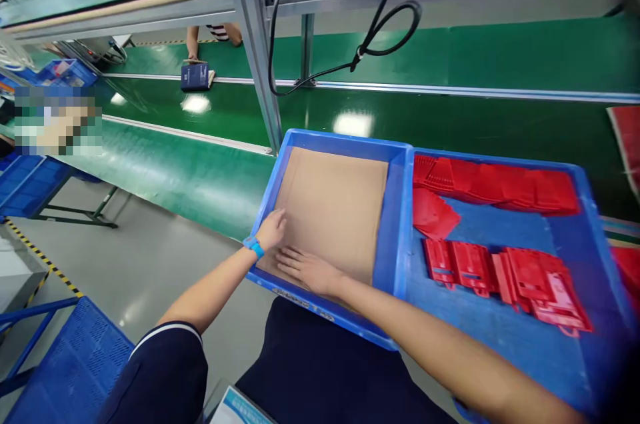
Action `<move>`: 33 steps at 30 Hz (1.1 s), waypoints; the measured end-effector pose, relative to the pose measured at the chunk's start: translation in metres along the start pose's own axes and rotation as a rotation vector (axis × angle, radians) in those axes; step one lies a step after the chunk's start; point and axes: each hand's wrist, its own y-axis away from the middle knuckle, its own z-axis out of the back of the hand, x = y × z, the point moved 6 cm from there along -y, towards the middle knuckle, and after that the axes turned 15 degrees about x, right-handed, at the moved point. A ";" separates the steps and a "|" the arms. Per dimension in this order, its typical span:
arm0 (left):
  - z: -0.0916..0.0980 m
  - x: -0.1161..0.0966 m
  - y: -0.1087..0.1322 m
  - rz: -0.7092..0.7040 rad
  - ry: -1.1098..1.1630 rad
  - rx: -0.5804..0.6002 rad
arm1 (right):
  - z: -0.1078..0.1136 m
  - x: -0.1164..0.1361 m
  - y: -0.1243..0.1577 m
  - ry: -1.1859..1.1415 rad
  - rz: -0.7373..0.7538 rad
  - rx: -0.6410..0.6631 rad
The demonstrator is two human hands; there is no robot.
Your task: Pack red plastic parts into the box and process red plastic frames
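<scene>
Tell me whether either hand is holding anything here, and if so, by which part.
Nothing is gripped. The left hand and right hand both rest open, palm down, on the cardboard sheet lying in the blue plastic tray.

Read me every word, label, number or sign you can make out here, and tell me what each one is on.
Nothing can be read for certain.
Label on the front rim of the blue plastic tray: too blurred to read.
Blue-and-white card at the bottom edge: too cut off and blurred to read.
Dark blue booklet on the green conveyor belt: too small to read.
</scene>
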 end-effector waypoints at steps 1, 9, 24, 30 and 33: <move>0.013 0.005 0.004 0.012 0.018 -0.037 | 0.005 0.002 -0.013 0.016 0.103 0.001; 0.030 0.038 0.013 0.091 0.107 -0.065 | 0.000 -0.005 -0.058 0.056 0.288 -0.012; -0.016 -0.033 -0.031 -0.095 -0.128 -0.136 | -0.020 -0.063 0.065 -0.033 -0.722 0.144; -0.033 -0.026 -0.045 -0.077 -0.155 -0.141 | -0.043 -0.066 0.063 -0.089 -0.887 0.253; -0.030 -0.032 -0.045 -0.054 -0.159 -0.173 | -0.034 -0.067 0.062 -0.117 -0.898 0.229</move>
